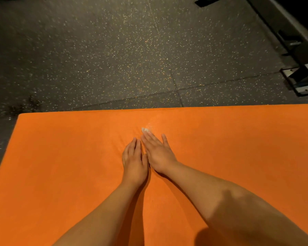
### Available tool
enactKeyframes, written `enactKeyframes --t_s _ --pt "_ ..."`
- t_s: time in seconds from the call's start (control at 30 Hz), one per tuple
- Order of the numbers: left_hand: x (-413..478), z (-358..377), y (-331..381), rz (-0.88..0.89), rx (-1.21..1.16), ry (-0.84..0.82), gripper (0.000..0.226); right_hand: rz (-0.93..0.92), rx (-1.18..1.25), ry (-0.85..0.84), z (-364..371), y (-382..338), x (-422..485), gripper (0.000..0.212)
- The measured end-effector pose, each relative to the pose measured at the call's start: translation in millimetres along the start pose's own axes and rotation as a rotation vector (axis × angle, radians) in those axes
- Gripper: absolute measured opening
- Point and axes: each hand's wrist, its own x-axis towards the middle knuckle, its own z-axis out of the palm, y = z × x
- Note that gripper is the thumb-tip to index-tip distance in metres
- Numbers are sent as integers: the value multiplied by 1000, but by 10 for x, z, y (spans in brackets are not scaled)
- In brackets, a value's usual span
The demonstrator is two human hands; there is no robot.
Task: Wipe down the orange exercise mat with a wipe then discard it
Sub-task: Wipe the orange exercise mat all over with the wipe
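Right hand (158,154) flat, fingers straight, pressing thin white wipe (145,129) onto soft orange foam exercise mat (60,166), centre toward far edge; only its tip shows. Left hand (134,161) flat just beside, holding nothing. Wipe likely limp, light, bunches: keep palm pressure, pinch edge to lift

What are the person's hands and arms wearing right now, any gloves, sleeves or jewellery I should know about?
The left hand and right hand are bare: no gloves, rings or bracelets show. The left forearm and right forearm are uncovered down to the frame's edge, with no sleeves, watch or bands in view.
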Motion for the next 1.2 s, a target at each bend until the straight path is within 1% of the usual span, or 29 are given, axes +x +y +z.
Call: enactKeyframes --t_s 0.1,0.17,0.3,0.43,0.53,0.7,0.83,0.97,1.1,1.2 --pt "-401 19 -70 -89 70 74 65 -50 -31 -18 156 -160 -258 59" --pt "-677 20 -110 -146 97 95 62 -76 -45 -43 247 -255 -413 60" --pt "-1227 3 -205 -227 115 44 56 -132 -48 -104 411 -441 -734 59" --pt "-1835 -63 -226 -271 91 15 57 -189 -49 -193 595 -689 -1196 59" --pt "-2260 -122 -205 -318 85 -20 58 -204 -37 -288 738 -889 -1615 59" --pt "-2816 -259 -189 -402 175 -69 56 -214 -11 -361 858 -1134 -2160 59" --pt "-3061 -327 -141 -461 209 -87 56 -204 17 -404 909 -1271 -2496 56" --pt "-3292 -348 -109 -460 213 -95 54 -215 68 -404 955 -1353 -2800 57" --pt "-3389 -382 -32 -410 193 -213 56 -214 109 -415 1003 -1381 -3055 63" --pt "-3500 -399 14 -382 186 -243 53 -215 140 -403 984 -1388 -3215 64"
